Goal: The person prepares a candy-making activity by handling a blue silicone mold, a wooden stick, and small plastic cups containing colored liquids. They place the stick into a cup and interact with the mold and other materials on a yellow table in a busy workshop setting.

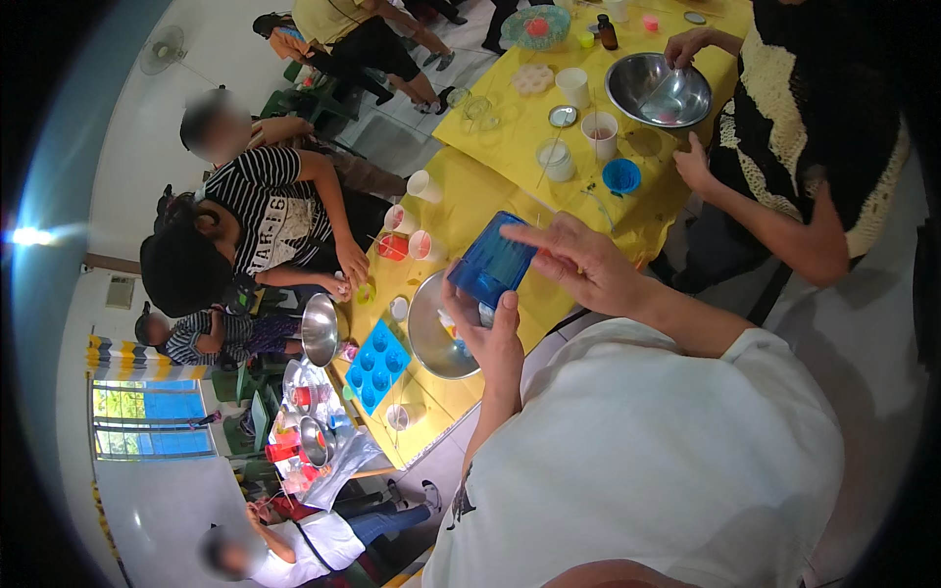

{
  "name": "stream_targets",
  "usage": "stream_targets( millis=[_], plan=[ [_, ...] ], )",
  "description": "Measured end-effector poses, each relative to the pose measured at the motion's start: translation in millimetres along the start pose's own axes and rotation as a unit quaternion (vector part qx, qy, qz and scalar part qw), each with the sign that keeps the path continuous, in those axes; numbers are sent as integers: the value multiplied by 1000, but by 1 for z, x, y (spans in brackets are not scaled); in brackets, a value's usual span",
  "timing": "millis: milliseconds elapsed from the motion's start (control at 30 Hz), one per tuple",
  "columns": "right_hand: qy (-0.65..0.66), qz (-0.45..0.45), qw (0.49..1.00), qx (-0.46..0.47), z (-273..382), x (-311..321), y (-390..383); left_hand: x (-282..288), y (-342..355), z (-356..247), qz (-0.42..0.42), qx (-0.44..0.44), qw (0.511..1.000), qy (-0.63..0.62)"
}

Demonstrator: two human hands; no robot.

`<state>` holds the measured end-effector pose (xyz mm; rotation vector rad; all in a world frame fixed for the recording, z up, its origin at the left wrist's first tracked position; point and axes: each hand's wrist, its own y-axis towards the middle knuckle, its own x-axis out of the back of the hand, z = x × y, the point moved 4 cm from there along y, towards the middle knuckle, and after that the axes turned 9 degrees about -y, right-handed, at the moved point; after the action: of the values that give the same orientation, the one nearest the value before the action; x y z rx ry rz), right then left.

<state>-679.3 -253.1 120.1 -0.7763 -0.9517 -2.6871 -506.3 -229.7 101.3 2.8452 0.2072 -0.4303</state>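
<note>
In my left hand is a glossy blue rectangular object, tilted above the table; its exact kind does not show. My thumb and fingers grip its lower edge and side. My right hand reaches over from the right, index finger stretched out to the object's upper right part, the other fingers loosely bent. Below the left hand, partly hidden by it, stands a large metal bowl with small items in it. Beside that bowl lies a light-blue silicone mold with round cavities.
Paper cups, a red cup and a smaller metal bowl stand along the yellow-covered table. On the right, a person's hand works in another metal bowl. A person in stripes leans over the far side.
</note>
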Motion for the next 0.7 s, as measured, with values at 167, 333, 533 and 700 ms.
stream_targets(
  millis=[167, 333, 533, 700],
  plan=[
    [65, -45, 996, -28, 6, -2, 0, -5, -4, -9, -27, 61, 996, -65],
    [133, -127, 980, -74, -12, -8, -8, -10, 6, -10, -8, -46, 994, 103],
    [-54, 57, 997, 7, 34, 7, -11, -10, 6, -30, 4, -208, 869, 449],
    [75, -14, 997, -20, 36, -2, -8, -22, 8, -33, 16, -183, 836, 517]
  ],
)
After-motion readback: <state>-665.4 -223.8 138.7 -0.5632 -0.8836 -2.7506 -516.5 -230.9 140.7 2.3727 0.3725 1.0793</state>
